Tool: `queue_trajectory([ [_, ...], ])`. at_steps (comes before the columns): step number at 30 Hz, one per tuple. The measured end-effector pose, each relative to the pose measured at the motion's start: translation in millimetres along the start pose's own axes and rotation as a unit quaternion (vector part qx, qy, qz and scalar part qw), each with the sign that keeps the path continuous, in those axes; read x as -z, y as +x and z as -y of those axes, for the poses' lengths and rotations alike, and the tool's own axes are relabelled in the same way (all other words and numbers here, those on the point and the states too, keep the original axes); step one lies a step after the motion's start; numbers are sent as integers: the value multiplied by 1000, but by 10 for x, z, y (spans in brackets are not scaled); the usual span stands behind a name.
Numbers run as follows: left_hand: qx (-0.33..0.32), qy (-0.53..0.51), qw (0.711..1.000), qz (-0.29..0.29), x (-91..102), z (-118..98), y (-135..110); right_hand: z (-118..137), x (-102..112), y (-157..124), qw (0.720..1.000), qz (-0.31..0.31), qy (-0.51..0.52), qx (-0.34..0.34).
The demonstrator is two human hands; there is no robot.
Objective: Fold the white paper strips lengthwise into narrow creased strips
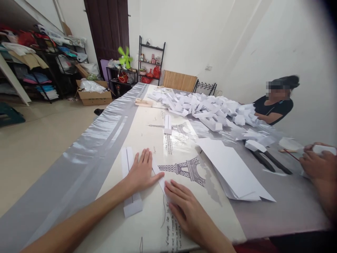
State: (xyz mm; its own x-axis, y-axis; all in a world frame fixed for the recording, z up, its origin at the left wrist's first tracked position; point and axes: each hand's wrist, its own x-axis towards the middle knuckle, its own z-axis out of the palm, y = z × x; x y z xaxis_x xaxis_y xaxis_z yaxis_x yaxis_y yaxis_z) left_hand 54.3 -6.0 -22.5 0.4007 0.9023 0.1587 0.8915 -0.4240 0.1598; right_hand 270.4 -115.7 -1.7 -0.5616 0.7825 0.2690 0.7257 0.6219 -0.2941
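Note:
My left hand point(140, 172) lies flat with its fingers stretched over white paper, its thumb reaching toward my right hand. Under its wrist and to its left runs a long folded paper strip point(133, 210) with a lengthwise slit. Part of another white paper piece point(160, 181) shows between my hands; the rest is hidden beneath them. My right hand point(183, 202) rests with extended fingertips at that piece's right edge. Farther up the table sits a small folded paper piece point(167, 126). To the right lies a stack of white paper sheets point(234, 168).
A cloth printed with Eiffel Towers point(184, 170) covers the table. Beyond it spreads a big pile of folded white papers point(200, 105). Scissors with black handles point(271, 161) lie at right. A co-worker sits at the far right side; another person's hand point(319, 160) holds white paper nearby.

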Motion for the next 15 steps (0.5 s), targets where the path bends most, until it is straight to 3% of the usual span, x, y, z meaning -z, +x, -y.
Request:
queue_trajectory([
  [6,-12,4,1000,-13,-9,28,-1,116,-80,-318,993,-45,-106,40],
  [10,-11,-10,1000,-9,18,54,10,135,-259,-569,982,-92,-155,54],
  [15,25,-7,999,-23,21,126,100,246,-548,-831,973,-162,-164,-28],
])
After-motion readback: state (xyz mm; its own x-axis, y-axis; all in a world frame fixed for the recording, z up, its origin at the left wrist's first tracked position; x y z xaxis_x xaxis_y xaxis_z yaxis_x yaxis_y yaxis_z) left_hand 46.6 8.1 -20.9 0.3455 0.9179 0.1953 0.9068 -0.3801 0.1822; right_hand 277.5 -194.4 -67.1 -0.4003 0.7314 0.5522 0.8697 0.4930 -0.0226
